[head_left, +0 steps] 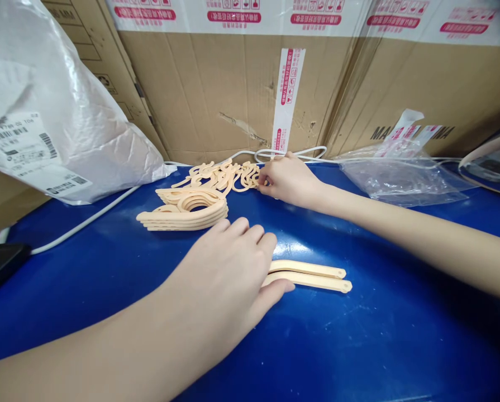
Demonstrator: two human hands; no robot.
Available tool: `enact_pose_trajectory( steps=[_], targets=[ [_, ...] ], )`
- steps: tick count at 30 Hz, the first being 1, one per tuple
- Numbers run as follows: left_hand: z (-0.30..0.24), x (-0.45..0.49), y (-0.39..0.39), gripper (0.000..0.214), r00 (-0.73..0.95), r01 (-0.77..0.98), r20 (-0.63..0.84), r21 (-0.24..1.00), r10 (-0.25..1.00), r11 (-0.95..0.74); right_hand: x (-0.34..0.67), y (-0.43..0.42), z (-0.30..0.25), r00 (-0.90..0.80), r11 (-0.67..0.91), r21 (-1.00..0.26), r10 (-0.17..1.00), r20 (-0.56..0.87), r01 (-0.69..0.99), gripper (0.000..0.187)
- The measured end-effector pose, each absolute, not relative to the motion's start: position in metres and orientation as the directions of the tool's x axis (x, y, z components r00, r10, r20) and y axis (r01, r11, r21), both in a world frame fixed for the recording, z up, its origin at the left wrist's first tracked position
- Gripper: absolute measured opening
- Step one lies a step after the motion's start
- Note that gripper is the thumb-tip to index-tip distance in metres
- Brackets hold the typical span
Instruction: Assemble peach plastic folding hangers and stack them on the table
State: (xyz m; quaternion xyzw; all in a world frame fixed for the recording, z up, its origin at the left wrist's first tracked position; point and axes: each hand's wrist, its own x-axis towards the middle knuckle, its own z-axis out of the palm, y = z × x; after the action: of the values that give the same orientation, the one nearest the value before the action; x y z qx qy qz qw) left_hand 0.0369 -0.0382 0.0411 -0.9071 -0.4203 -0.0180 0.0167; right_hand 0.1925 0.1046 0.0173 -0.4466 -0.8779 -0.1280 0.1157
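Note:
My left hand (233,262) lies palm down with its fingers curled over two long beige curved bars (312,276), the thumb along their near side. The bars stick out to the right, side by side, each with a small hole at its end; their left parts are hidden under the hand. Farther back, my right hand (289,178) has its fingertips pinched at the right end of a loose pile of small beige hook-shaped pieces (218,176). What lies between those fingertips is mostly covered. Left of centre sits a neat stack of beige curved, looped pieces (186,212).
Cardboard boxes (216,84) wall off the back of the blue table (358,346). At left stand a white plastic parcel bag (74,123) and a dark device (2,265). A white cable (86,223) crosses the table. Clear plastic bags (404,178) lie at back right.

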Motion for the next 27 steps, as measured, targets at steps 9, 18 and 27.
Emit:
enact_pose_trajectory(
  steps=[9, 18, 27],
  targets=[
    [0.098, -0.017, 0.05, 0.033, 0.195, 0.981, 0.191, -0.019, 0.962, -0.195, 0.206, 0.083, 0.031, -0.595, 0.676, -0.014, 0.657, 0.463, 0.737, 0.013],
    [0.078, -0.059, 0.126, 0.051, 0.118, 0.986, -0.139, -0.101, 0.983, -0.133, 0.205, 0.033, 0.02, -0.741, 0.806, -0.195, 0.591, 0.32, 0.559, 0.014],
    [0.074, -0.064, 0.127, 0.063, 0.113, 0.988, -0.24, -0.079, 0.964, -0.135, 0.203, 0.023, 0.012, -0.776, 0.84, -0.19, 0.543, 0.322, 0.509, 0.013]
  ],
)
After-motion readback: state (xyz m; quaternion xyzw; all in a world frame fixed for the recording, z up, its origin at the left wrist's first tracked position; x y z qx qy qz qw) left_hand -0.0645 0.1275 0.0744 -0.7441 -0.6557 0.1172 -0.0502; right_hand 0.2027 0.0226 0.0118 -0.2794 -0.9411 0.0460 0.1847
